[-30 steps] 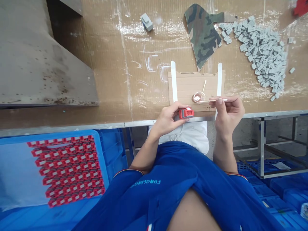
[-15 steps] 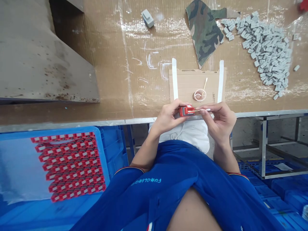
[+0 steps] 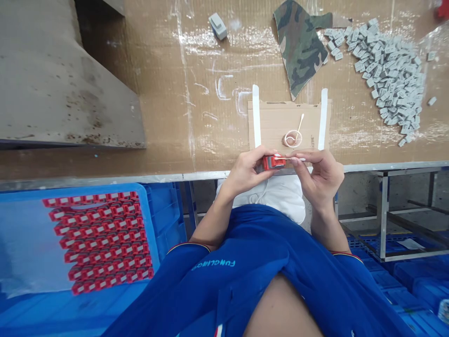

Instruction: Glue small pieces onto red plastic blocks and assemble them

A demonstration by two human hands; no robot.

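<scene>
Left hand [image 3: 245,172] closed round red part [image 3: 271,163], held over table edge; right hand [image 3: 324,178] pinching swab [image 3: 297,159], tip touching part; cardboard sheet [image 3: 270,121] just beyond.

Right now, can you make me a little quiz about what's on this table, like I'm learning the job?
1. Which hand holds the red-and-white part, left or right?
2. True or false: the camouflage cloth lies to the left of the grey pile of small blocks.
3. What do the fingers of the right hand pinch?

Key:
1. The left hand.
2. True.
3. A thin white stick.
</scene>
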